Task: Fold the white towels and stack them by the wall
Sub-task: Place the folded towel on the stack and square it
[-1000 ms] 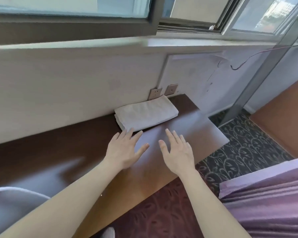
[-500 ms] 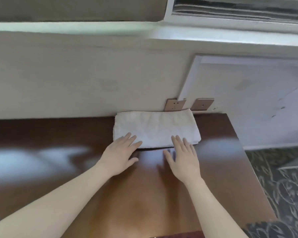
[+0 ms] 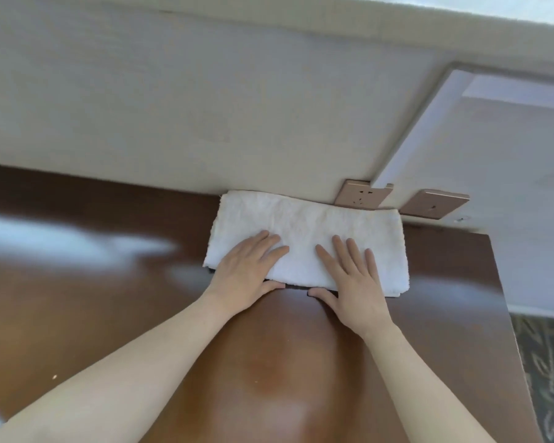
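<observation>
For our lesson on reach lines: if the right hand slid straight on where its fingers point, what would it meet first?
The right hand lies flat on the white towel; past the towel's far edge it would probably meet the wall, beside the left socket plate.

left hand (image 3: 248,270): palm down, fingers straight, thumb splayed toward right | right hand (image 3: 352,282): palm down, fingers slightly spread, thumb splayed toward left | hands side by side, apart, near table (image 3: 285,362) far edge | forearms (image 3: 160,353) bare, stretched forward
</observation>
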A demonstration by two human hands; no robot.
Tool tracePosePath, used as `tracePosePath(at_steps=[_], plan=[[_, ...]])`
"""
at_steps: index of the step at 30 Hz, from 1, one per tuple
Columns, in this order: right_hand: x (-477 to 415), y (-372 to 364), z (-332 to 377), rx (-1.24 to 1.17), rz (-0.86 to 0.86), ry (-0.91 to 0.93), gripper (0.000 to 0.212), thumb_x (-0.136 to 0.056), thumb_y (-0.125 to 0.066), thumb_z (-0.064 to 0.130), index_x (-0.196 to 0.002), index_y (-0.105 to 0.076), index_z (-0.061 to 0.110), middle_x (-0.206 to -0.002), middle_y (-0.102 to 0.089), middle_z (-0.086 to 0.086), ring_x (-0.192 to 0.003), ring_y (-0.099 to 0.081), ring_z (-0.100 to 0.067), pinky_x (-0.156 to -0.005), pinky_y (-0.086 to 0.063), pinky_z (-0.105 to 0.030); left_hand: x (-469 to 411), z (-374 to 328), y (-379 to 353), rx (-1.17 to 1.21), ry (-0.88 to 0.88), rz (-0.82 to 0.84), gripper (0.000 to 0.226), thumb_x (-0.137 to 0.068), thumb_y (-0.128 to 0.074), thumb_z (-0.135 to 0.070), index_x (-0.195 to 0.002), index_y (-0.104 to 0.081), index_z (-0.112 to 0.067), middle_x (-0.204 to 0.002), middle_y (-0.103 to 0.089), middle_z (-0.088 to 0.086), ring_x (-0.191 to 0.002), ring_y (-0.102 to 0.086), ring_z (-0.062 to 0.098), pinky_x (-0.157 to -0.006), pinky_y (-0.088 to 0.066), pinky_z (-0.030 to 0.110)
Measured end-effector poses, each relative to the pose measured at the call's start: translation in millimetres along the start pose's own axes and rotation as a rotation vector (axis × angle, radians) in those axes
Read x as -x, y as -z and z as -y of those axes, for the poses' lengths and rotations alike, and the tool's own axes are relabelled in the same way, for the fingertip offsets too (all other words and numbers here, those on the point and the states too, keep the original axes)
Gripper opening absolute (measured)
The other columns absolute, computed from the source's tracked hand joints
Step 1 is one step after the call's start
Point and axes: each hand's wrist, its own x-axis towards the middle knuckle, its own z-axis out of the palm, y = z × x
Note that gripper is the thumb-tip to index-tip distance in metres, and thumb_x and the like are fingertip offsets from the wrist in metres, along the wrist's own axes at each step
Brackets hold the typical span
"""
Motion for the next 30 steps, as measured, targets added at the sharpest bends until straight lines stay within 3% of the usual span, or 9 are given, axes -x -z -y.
tracePosePath(at_steps=[6,10,14,17,19,21,25,27,30], plan=[[-15.1,-0.8,-14.7,-0.047,-0.014,0.082,0.073,-0.091,-0.038,0.071,-0.154,-0.03,0.035,-0.164,-0.019,0.0,-0.152,-0.014,-0.027,-0.12,-0.011,-0.057,-1.6,12.0,-9.0,-0.059,-0.054,-0.032,0.068,-0.087,-0.045,-0.067,-0.14,-0.054,-0.025,-0.149,-0.049,-0.001,-0.14,-0.042,0.02,-0.114,-0.035,0.036],[-19.6,3.1,-16.9,-0.066,0.001,0.081,0.066,-0.095,-0.027,0.068,-0.151,-0.036,0.035,-0.162,-0.026,-0.001,-0.15,-0.021,-0.029,-0.12,-0.012,-0.056,-9.3,11.3,-3.4,-0.108,-0.062,-0.008,0.075,-0.083,-0.046,-0.075,-0.141,-0.053,-0.028,-0.151,-0.047,-0.003,-0.142,-0.04,0.019,-0.115,-0.034,0.037],[-28.3,15.0,-17.8,-0.089,0.052,0.059,0.076,-0.091,-0.009,0.075,-0.147,-0.043,0.038,-0.158,-0.034,0.002,-0.148,-0.027,-0.027,-0.12,-0.015,-0.053,-16.6,11.5,-3.1,-0.085,-0.082,-0.079,0.059,-0.078,-0.069,-0.059,-0.126,-0.065,-0.024,-0.136,-0.061,0.001,-0.128,-0.056,0.023,-0.102,-0.049,0.038],[-30.2,25.2,-17.6,-0.097,0.141,0.061,0.093,-0.08,0.009,0.082,-0.149,-0.037,0.04,-0.162,-0.027,0.005,-0.151,-0.017,-0.024,-0.121,-0.007,-0.049,-23.0,12.2,-3.5,-0.06,-0.108,-0.179,0.038,-0.082,-0.067,-0.047,-0.11,-0.075,-0.022,-0.118,-0.072,0.002,-0.109,-0.069,0.024,-0.081,-0.058,0.038],[-27.4,30.1,-15.2,-0.09,0.159,0.057,0.09,-0.081,0.003,0.083,-0.151,-0.033,0.04,-0.163,-0.024,0.005,-0.152,-0.013,-0.023,-0.121,-0.006,-0.049,-26.6,13.3,4.6,-0.024,-0.098,-0.182,0.042,-0.085,-0.054,-0.055,-0.103,-0.076,-0.024,-0.101,-0.076,-0.001,-0.088,-0.074,0.024,-0.062,-0.059,0.035],[-22.0,30.0,-11.4,-0.076,0.156,0.062,0.078,-0.086,-0.023,0.08,-0.153,-0.029,0.039,-0.163,-0.02,0.007,-0.152,-0.011,-0.022,-0.122,-0.006,-0.05,-29.3,8.8,22.9,0.025,-0.066,-0.124,0.044,-0.085,-0.05,-0.061,-0.1,-0.075,-0.028,-0.084,-0.074,-0.007,-0.069,-0.071,0.021,-0.053,-0.052,0.031],[-10.0,28.7,0.8,-0.088,0.132,0.104,0.075,-0.087,-0.07,0.037,-0.152,-0.034,0.034,-0.159,-0.031,0.005,-0.149,-0.026,-0.023,-0.121,-0.016,-0.047,-16.1,0.5,67.5,-0.079,0.037,0.193,0.031,-0.09,-0.054,-0.063,-0.11,-0.067,-0.043,-0.088,-0.071,-0.013,-0.085,-0.065,0.01,-0.065,-0.033,0.022],[-8.7,35.8,12.7,-0.151,0.113,0.097,0.069,-0.087,-0.065,0.009,-0.149,-0.041,0.03,-0.155,-0.04,0.002,-0.144,-0.036,-0.025,-0.119,-0.025,-0.044,-4.5,2.3,86.6,-0.133,0.075,0.25,0.037,-0.089,-0.051,-0.067,-0.116,-0.064,-0.045,-0.092,-0.071,-0.013,-0.089,-0.063,0.009,-0.068,-0.036,0.022],[-9.5,60.4,43.6,-0.18,0.192,0.112,0.06,-0.097,-0.049,0.01,-0.151,-0.036,0.032,-0.157,-0.037,0.006,-0.145,-0.034,-0.018,-0.117,-0.024,-0.03,21.8,9.8,115.4,-0.176,0.158,0.267,0.033,-0.089,-0.048,-0.069,-0.108,-0.062,-0.046,-0.088,-0.066,-0.012,-0.093,-0.062,0.01,-0.062,-0.033,0.019]])
